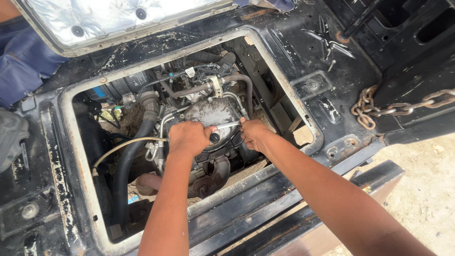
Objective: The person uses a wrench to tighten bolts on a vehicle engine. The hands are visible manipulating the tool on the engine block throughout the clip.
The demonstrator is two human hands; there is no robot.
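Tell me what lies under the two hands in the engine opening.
Under the left hand and right hand sits a dirty engine part. They grip a metal tool; its working end is hidden.

An engine (208,118) is seen through a rectangular opening (71,142) cut in a black, scuffed vehicle floor. A metal bar tool (226,126) is gripped by both hands above the engine's rounded grey housing — the left hand (189,137) is closed over its dark handle end, the right hand (253,134) is wrapped round the far end. A thick black hose (128,166) is routed down the left side, and a rusty chain (379,108) is draped across the floor at right.
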